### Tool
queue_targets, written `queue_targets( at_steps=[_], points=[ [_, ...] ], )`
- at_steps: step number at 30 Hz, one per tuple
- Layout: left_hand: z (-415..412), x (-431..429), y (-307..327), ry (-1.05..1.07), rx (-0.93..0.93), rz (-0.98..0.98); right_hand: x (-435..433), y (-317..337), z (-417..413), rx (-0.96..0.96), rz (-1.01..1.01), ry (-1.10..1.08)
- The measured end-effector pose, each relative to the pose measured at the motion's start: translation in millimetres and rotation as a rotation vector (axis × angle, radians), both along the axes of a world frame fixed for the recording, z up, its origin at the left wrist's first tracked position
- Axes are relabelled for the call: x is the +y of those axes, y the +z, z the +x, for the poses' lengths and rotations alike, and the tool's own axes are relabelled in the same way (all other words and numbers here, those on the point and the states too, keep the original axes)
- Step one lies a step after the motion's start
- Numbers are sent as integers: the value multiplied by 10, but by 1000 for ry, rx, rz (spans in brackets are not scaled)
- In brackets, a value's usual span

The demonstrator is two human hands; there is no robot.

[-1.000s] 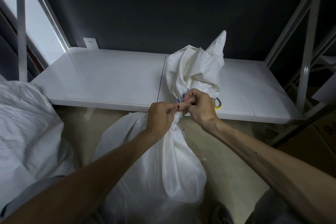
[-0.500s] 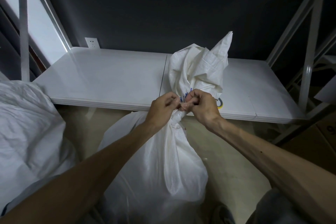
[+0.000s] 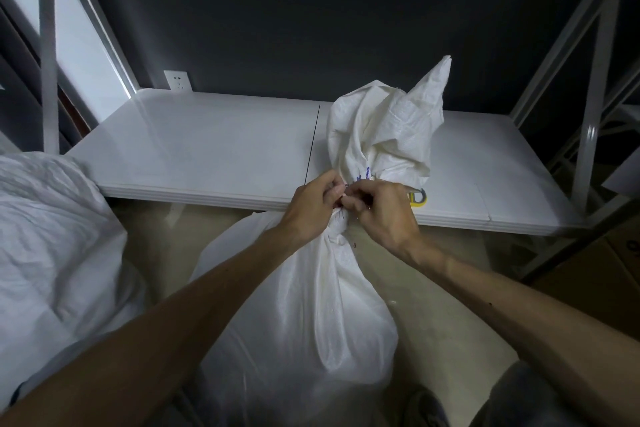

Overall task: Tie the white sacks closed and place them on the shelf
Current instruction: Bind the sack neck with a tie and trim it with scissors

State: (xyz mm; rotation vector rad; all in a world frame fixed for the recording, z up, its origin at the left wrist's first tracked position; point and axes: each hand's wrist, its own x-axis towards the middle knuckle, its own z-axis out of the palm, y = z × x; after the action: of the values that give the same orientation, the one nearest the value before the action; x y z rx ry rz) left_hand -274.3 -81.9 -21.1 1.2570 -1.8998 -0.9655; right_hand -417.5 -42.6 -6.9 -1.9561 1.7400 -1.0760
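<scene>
Both hands meet at the gathered neck of a white sack (image 3: 304,315): the left hand (image 3: 313,208) and the right hand (image 3: 381,211) have their fingers curled and pinched together on the bunched fabric, fingertips touching. Whether they also hold a thin tie there cannot be told. The sack stands upright on the pale floor (image 3: 450,315), just in front of a low white shelf (image 3: 207,149), with its loose top flaring up above the hands. A roll of yellow tape (image 3: 419,197) lies on the shelf near its front edge, partly hidden behind the right hand. A second white sack (image 3: 52,236) sits at the left. A cardboard box (image 3: 588,270) stands at the right.
</scene>
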Motion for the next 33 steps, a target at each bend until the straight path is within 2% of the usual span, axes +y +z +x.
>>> queue_targets(
  at_steps=[3, 13, 24, 33],
  points=[
    [-4, 14, -1, 7, -4, -10, -18, -44, 2, 79, -80, -12],
    [-2, 31, 58, -4, 55, 42, -44, -89, -77, 263, -144, 72],
    [-58, 76, 118, -9, -50, -21, -26, -98, -90, 235, -158, 83],
    [-56, 39, 114, 3, 1, 35, -2, -177, -129, 246, -149, 85]
  ],
)
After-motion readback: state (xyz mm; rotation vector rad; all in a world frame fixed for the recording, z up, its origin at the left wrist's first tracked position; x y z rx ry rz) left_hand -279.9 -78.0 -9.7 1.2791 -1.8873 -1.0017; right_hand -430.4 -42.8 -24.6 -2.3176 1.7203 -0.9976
